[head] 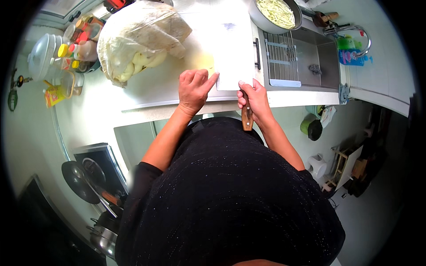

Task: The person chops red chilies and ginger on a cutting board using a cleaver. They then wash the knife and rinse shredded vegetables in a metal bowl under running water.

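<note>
My right hand (254,96) is closed around the riveted wooden handle of a knife (247,114); the glare hides most of its blade. To its left, over the counter's front part, is my left hand (194,88), its fingers partly curled and the index finger and thumb side near the edge of a white board (233,74). I cannot tell if the left hand holds anything small. A yellowish patch shows on the pale surface just beyond it. At the back right, a round pot (259,20) holds pale green shredded vegetable (276,13).
A plastic bag (139,30) with pale round items stands at the back left, near bottles and jars (83,50). Right of the board lie a drying rack (283,60) and a steel sink (319,53) with a faucet (364,36). A wok (78,183) sits lower left.
</note>
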A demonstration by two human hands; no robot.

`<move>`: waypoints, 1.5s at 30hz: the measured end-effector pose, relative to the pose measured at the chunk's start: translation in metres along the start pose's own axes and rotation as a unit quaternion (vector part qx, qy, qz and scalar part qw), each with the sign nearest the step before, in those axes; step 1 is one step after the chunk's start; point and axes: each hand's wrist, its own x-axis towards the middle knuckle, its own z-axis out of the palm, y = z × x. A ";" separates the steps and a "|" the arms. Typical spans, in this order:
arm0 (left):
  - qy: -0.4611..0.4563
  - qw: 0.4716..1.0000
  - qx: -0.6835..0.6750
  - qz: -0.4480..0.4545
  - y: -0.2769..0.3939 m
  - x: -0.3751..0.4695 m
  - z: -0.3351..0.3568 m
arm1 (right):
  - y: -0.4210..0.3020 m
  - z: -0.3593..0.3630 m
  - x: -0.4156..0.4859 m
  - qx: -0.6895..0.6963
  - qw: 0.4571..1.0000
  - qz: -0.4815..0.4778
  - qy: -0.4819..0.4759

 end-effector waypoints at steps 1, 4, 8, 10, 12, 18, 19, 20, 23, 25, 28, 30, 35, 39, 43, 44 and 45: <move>-0.007 1.000 -0.002 0.009 0.002 0.004 0.001 | 0.000 -0.004 -0.001 0.003 1.000 -0.004 0.004; -0.024 0.999 -0.014 0.032 0.010 0.015 0.006 | -0.001 -0.017 -0.006 0.016 1.000 -0.019 0.016; -0.037 0.996 -0.054 0.055 0.023 0.032 0.021 | -0.003 -0.034 -0.015 0.033 0.998 -0.043 0.037; -0.051 0.994 -0.081 0.048 0.030 0.043 0.032 | -0.003 -0.045 -0.019 0.041 0.996 -0.054 0.051; -0.050 0.994 -0.097 0.014 0.035 0.059 0.045 | -0.003 -0.057 -0.023 0.051 0.994 -0.063 0.067; -0.093 0.936 -0.294 -0.172 0.053 0.101 0.084 | -0.007 -0.103 -0.040 0.092 0.983 -0.093 0.126; -0.122 0.889 -0.371 -0.241 0.057 0.108 0.091 | -0.008 -0.112 -0.043 0.099 0.980 -0.100 0.138; -0.151 0.830 -0.441 -0.307 0.061 0.114 0.097 | -0.009 -0.121 -0.045 0.108 0.977 -0.106 0.152; -0.190 0.538 -0.624 -0.535 0.074 0.137 0.111 | -0.011 -0.148 -0.052 0.131 0.965 -0.118 0.197; -0.189 0.441 -0.659 -0.579 0.077 0.139 0.131 | -0.013 -0.162 -0.057 0.144 0.955 -0.132 0.221; -0.196 0.354 -0.675 -0.617 0.091 0.144 0.150 | -0.012 -0.187 -0.062 0.158 0.945 -0.151 0.244; -0.188 0.393 -0.663 -0.609 0.108 0.149 0.161 | -0.014 -0.198 -0.067 0.169 0.938 -0.154 0.259; -0.280 0.497 -0.590 -0.571 0.140 0.158 0.192 | -0.016 -0.216 -0.073 0.169 0.929 -0.159 0.288; -0.307 0.398 -0.599 -0.623 0.148 0.156 0.207 | -0.019 -0.224 -0.073 0.167 0.928 -0.162 0.292; -0.335 0.360 -0.655 -0.574 0.134 0.156 0.195 | -0.023 -0.224 -0.066 0.155 0.934 -0.154 0.281; -0.329 0.376 -0.650 -0.572 0.132 0.155 0.192 | -0.025 -0.223 -0.063 0.149 0.937 -0.152 0.277; -0.319 0.355 -0.668 -0.571 0.125 0.152 0.190 | -0.026 -0.221 -0.059 0.133 0.942 -0.154 0.268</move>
